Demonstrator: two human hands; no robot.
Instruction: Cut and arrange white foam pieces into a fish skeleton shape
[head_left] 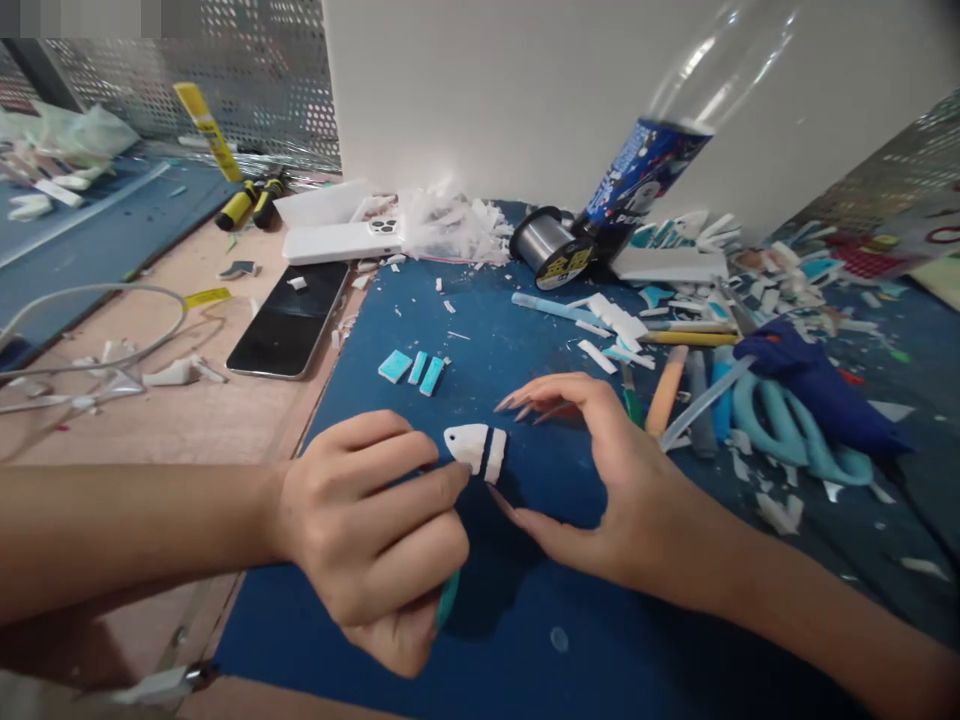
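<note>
On the blue mat [405, 310] lies a small white fish-head-shaped piece [466, 445] with a dark dot near its tip, and a separate white strip [496, 456] sits beside it across a dark gap. My left hand [382, 530] is closed just left of and below the piece, its fingers wrapped round something teal that shows only partly under the palm. My right hand [600, 470] is spread in a wide curve, the thumb tip by the strip's lower end, holding nothing. Three light-blue pieces [418, 369] lie behind the left hand.
A black phone [289, 320], a white case [341, 242] and a wire spool [551, 248] lie farther back. A plastic bottle [645, 170] leans there. Teal scissors [787, 430], a dark blue tool [825, 385], pens and white scraps cover the right side.
</note>
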